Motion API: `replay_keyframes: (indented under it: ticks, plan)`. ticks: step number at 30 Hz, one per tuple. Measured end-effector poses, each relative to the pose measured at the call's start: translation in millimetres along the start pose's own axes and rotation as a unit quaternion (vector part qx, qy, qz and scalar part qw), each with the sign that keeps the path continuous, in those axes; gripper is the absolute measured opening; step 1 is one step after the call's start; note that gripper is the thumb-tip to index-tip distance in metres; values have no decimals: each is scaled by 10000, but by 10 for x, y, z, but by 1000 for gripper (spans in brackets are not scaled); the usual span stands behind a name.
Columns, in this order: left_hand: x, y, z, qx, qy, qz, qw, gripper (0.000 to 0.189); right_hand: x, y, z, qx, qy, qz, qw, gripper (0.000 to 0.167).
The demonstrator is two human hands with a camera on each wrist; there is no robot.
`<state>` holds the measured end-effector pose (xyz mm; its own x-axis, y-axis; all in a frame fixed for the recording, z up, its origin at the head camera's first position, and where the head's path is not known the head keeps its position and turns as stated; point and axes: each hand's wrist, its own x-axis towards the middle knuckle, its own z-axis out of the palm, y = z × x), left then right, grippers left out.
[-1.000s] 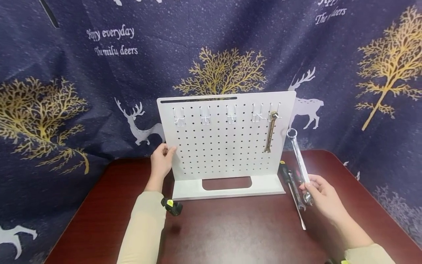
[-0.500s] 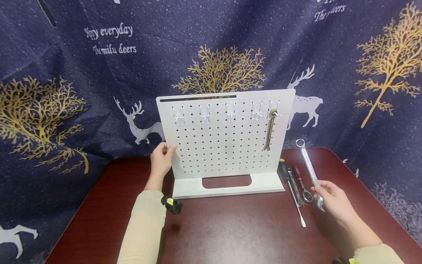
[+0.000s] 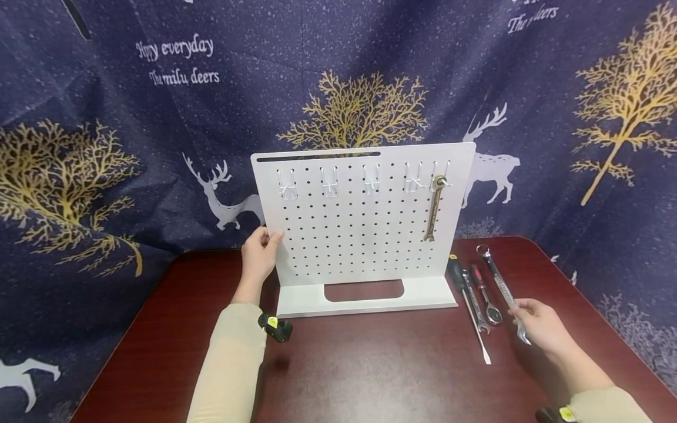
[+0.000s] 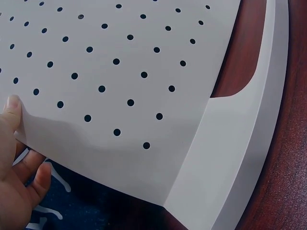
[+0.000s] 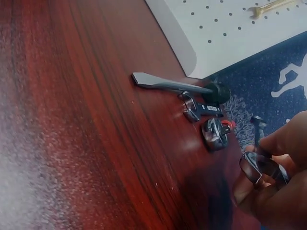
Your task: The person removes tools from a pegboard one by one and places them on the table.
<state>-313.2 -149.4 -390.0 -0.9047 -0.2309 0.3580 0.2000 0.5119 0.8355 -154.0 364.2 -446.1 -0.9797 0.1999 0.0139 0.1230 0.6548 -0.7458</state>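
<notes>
My left hand (image 3: pixel 259 255) grips the left edge of a white pegboard (image 3: pixel 365 235), thumb on the front face and fingers behind it, as the left wrist view (image 4: pixel 21 172) also shows. On the right, my right hand (image 3: pixel 542 326) pinches a silver combination wrench (image 3: pixel 502 286) near its open end, low over the table. The wrench's ring end points toward the back. In the right wrist view the wrench's open jaw end (image 5: pixel 261 167) sticks out between thumb and fingers. A brass-coloured wrench (image 3: pixel 435 208) hangs from the rightmost hook of the board.
Left of the held wrench lie a ratchet (image 3: pixel 486 299) with a red handle, a smaller wrench (image 3: pixel 476 305) and a flathead screwdriver (image 3: pixel 471 311). Several white hooks (image 3: pixel 329 183) line the board's top. A dark printed cloth (image 3: pixel 338 53) hangs behind the reddish-brown table (image 3: pixel 370 370).
My right hand has moved rightward and lowered the silver wrench from beside the board, uncovering the ratchet on the table. My left hand stays on the board's edge.
</notes>
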Motion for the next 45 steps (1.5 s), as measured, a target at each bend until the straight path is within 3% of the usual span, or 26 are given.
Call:
replay_keyframes:
  ticks: [8,16,26,39,45]
  plan:
    - [4,-16,-1,84,41,178,9998,28,30,5,-5,76,-256,348,9990,36]
    - [-1,-18,-12,-2,5,144,9999,28,92,13,-17,-217,-275,454,9984,38]
    - [9,-16,-17,-23,10,168,9999,27,145,-15,-15,-1279,69,47,9918,33]
    - [3,-37,3,61,-9,105,9999,28,139,-38,-1,-1525,-44,128,9882,34]
    - [7,-35,1,69,3,74,9999,28,156,-30,5,-1418,128,179,9897,33]
